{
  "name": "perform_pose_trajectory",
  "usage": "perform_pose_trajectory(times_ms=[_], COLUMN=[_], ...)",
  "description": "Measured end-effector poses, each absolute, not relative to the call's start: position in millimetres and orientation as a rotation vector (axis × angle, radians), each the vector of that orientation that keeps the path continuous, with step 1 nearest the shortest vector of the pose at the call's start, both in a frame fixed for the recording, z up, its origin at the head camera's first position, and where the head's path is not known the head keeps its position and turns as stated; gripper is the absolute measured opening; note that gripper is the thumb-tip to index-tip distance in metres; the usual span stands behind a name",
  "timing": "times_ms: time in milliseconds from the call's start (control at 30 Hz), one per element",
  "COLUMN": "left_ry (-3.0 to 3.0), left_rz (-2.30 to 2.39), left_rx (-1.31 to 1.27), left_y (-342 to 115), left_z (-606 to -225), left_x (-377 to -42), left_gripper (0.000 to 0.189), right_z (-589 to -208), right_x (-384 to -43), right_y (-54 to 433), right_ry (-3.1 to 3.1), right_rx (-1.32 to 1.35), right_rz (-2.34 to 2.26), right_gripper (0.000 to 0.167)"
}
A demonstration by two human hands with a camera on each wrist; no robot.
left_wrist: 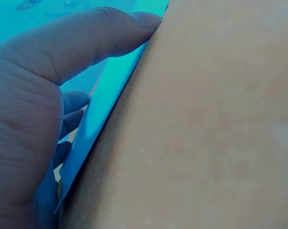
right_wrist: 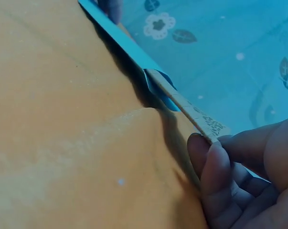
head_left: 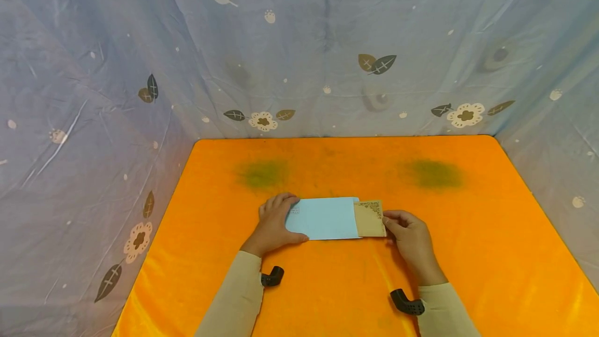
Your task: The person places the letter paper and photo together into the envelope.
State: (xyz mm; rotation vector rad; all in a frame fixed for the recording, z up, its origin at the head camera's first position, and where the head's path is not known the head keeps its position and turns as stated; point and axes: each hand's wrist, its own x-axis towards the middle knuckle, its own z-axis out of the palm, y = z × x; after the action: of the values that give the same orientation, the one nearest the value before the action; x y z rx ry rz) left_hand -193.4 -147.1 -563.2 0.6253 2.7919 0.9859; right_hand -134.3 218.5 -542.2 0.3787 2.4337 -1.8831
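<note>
A pale blue-white envelope lies lengthwise over the table, its mouth facing right. My left hand holds the envelope's left end, the thumb along the near edge and the fingers at the far edge. Out of the mouth sticks a tan card with a dark floral pattern in its upper right corner; its left part is hidden inside. Between thumb and fingertips, my right hand pinches the card's right end. From the right wrist, the card appears edge-on, leading into the envelope's gaping mouth.
An orange cloth covers the table, with two greenish patches near the back. Blue-grey curtains printed with leaves and flowers stand behind and at both sides. A black curved mount sits at each wrist.
</note>
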Motion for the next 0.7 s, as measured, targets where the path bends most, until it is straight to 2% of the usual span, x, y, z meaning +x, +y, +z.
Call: perform_pose_trajectory(times_ms=[400, 700], left_ry=[2.776, 2.795], left_rz=[0.979, 0.968], left_rx=[0.604, 0.619], left_y=[-146.5, -145.8], left_z=[-562.0, -561.6], left_x=[-193.1, -193.1], left_gripper=[0.104, 0.104], right_z=[-531.7, -521.7], right_x=[-131.7, -129.3], right_y=[232.0, 236.9], right_ry=[2.253, 2.111], right_rx=[0.407, 0.302], right_rz=[-1.962, -1.994], right_gripper=[0.047, 0.060])
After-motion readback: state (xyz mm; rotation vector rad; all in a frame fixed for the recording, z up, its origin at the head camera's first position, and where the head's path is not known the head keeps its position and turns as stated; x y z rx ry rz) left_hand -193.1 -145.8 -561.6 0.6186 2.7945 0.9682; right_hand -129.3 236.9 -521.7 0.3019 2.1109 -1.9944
